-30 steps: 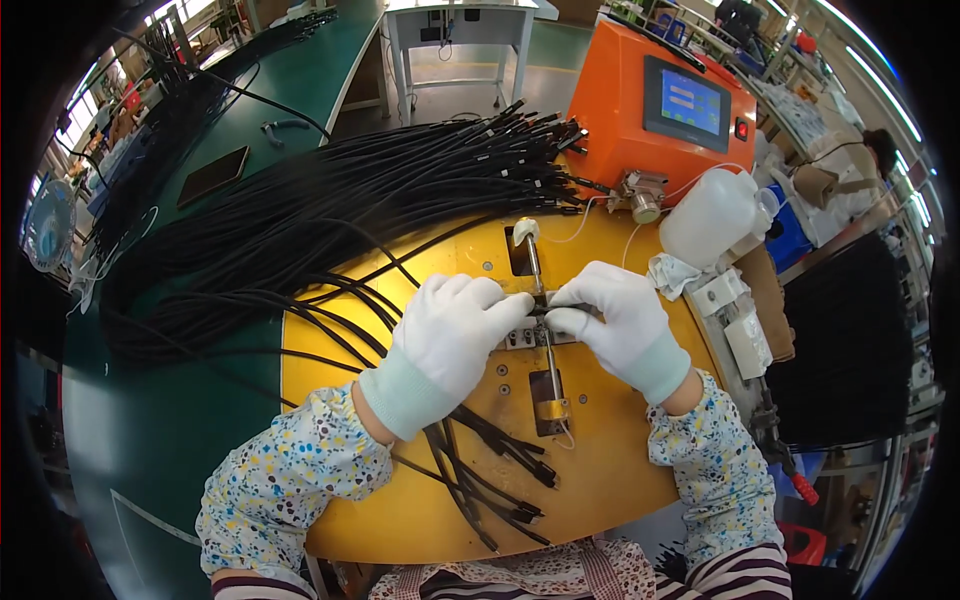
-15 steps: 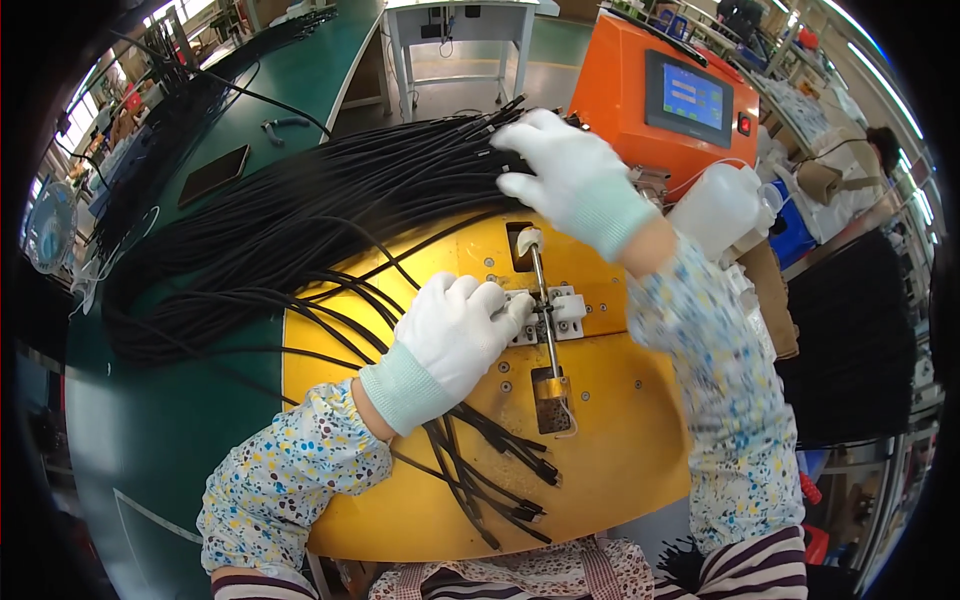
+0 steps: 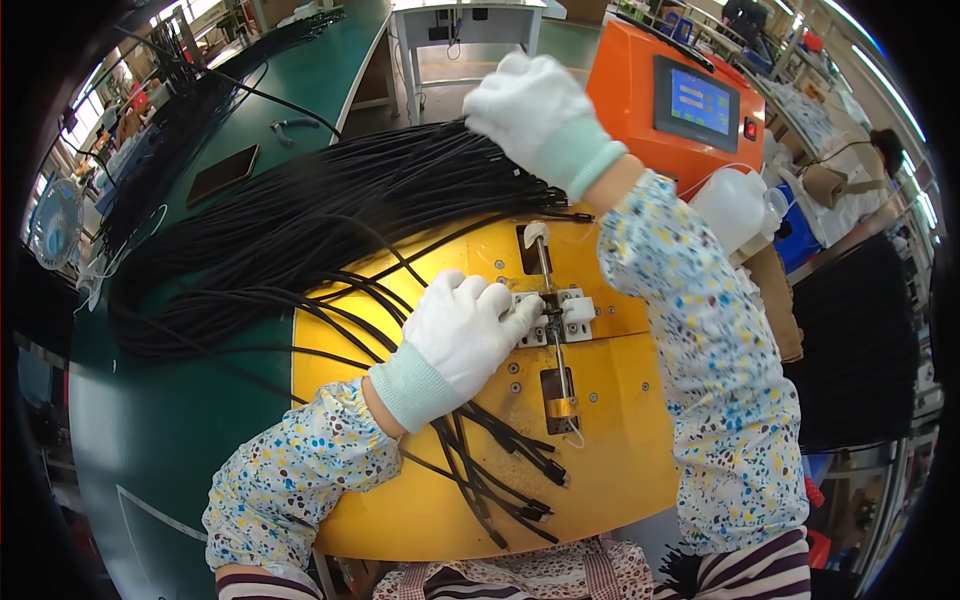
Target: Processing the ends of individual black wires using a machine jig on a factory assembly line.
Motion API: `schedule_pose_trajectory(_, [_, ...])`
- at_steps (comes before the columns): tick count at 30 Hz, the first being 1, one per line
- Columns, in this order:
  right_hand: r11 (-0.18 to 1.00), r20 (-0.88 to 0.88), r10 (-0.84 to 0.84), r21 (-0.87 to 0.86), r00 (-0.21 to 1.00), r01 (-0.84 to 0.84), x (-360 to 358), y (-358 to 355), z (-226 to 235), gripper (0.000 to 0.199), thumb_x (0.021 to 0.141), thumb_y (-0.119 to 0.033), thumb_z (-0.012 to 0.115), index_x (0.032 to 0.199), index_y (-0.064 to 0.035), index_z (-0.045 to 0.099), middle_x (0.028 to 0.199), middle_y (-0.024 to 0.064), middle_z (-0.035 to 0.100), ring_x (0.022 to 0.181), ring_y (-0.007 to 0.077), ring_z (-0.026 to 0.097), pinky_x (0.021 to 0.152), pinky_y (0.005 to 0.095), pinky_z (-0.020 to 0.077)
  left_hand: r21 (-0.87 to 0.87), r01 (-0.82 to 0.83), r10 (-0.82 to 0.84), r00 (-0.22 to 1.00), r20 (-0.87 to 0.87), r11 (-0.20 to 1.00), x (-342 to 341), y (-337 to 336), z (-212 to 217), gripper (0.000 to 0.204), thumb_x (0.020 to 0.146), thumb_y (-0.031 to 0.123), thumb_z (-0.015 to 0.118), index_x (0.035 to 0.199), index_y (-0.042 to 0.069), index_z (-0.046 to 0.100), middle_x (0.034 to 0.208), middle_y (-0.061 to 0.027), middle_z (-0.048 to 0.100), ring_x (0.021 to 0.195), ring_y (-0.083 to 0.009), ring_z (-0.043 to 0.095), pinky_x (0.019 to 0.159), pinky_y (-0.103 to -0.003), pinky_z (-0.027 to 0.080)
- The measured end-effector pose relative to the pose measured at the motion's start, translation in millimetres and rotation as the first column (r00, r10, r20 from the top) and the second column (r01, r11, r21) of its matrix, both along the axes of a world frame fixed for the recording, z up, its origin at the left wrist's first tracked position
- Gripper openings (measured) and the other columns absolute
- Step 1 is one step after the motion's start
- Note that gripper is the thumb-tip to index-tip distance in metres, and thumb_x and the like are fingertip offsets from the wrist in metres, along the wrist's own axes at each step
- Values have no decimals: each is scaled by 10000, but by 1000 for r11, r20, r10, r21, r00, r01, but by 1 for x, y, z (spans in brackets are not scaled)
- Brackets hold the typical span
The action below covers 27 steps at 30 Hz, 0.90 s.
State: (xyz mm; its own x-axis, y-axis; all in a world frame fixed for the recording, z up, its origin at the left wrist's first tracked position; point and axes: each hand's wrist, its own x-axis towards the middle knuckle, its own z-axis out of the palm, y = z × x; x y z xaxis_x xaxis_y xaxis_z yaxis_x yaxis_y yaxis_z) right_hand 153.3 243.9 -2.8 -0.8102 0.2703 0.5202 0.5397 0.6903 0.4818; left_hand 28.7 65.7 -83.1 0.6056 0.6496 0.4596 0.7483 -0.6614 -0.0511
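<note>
My left hand (image 3: 458, 335), in a white knit glove, is closed in a pinch beside a small white clamp block (image 3: 577, 311) on the yellow work plate (image 3: 620, 440). A dark piece sits in the middle of this fixture, under a thin metal rod (image 3: 560, 365); what my fingertips pinch is hidden. My right hand (image 3: 530, 112), gloved too, hangs above the far end of a large bundle of black cables (image 3: 300, 215). Its fingers are curled in, and anything inside them is out of sight. Several cable ends with connectors (image 3: 540, 511) lie on the plate below my left wrist.
An orange machine with a screen (image 3: 690, 110) stands at the far right, next to a white plastic bottle (image 3: 728, 210). On the green table (image 3: 200, 420) are a dark phone-like slab (image 3: 222, 176) and pliers (image 3: 290, 128). A white-topped table stands at the back.
My right hand has lifted away from the cable ends, up and toward the far side, and its spread fingers have curled in. My left hand stays at the fixture.
</note>
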Motion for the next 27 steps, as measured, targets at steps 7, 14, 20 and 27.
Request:
schedule_pose_trajectory(7, [992, -183, 98, 96, 978, -82, 48, -61, 20, 192, 775, -127, 702, 954, -129, 631, 823, 21, 629, 793, 225, 600, 736, 358, 468, 39, 0, -1, 999, 40, 999, -9, 4, -5, 319, 787, 121, 596, 1097, 134, 673, 759, -3, 547, 708, -180, 543, 681, -329, 410])
schedule_pose_trajectory(14, [982, -262, -186, -64, 947, 175, 119, -94, 10, 203, 778, -88, 693, 975, -88, 642, 810, 38, 620, 781, 243, 602, 733, 347, 460, 110, 27, -42, 990, 136, 994, -9, 14, -12, 255, 790, 137, 584, 1031, 128, 668, 757, -5, 560, 733, -194, 569, 714, -342, 432])
schedule_pose_trajectory(20, [858, -557, -340, -514, 758, 8, 137, -108, -32, 128, 804, -48, 635, 930, -49, 653, 830, 100, 631, 814, 228, 628, 740, 340, 484, -358, 170, -175, 984, 19, 918, -1, -14, 70, 328, 721, 164, 659, 1040, 88, 650, 826, -28, 616, 811, -223, 603, 787, -372, 466])
schedule_pose_trajectory(27, [763, -391, 191, -517, 900, -387, 74, -178, -37, 123, 826, -131, 665, 926, -58, 663, 807, 116, 616, 750, 315, 618, 673, 389, 504, -266, 227, -38, 822, 569, 937, 25, -37, 57, 411, 737, 189, 744, 1112, 46, 658, 943, -126, 678, 928, -281, 649, 846, -374, 504])
